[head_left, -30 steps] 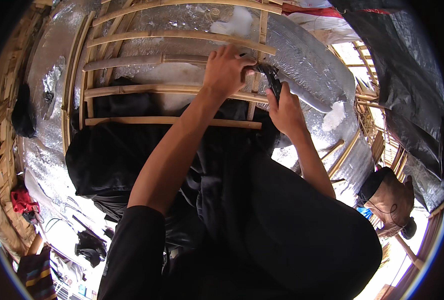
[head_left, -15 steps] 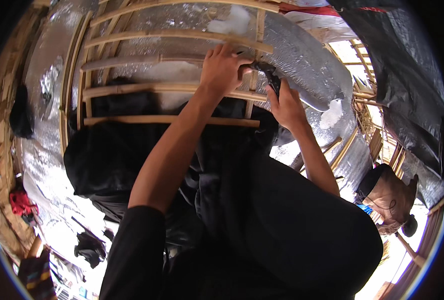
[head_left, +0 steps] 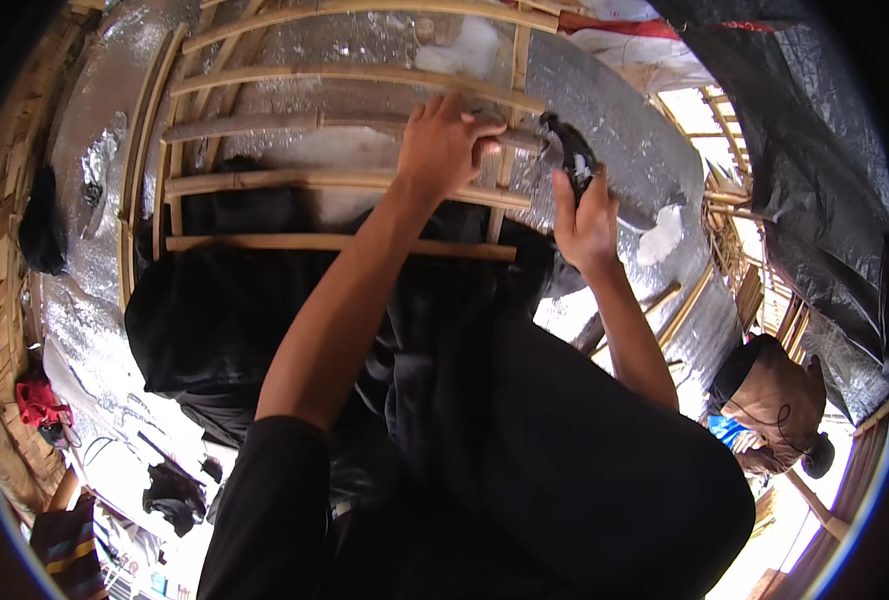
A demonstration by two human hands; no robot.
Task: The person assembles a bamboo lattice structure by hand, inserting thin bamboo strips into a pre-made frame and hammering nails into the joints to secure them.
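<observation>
1 black tool [head_left: 577, 148] sits in your right hand [head_left: 588, 220], your fingers wrapped round its handle; from that grip its long axis points ahead and bends leftward. Left of the grip and slightly ahead, your left hand [head_left: 440, 145] lies over the greyish slat [head_left: 345, 121] of the bamboo frame [head_left: 335, 179], fingers bent; I cannot tell whether they pinch anything small. That slat runs crosswise, left to right, its right end between your 2 hands, just beside the tool's far end.
</observation>
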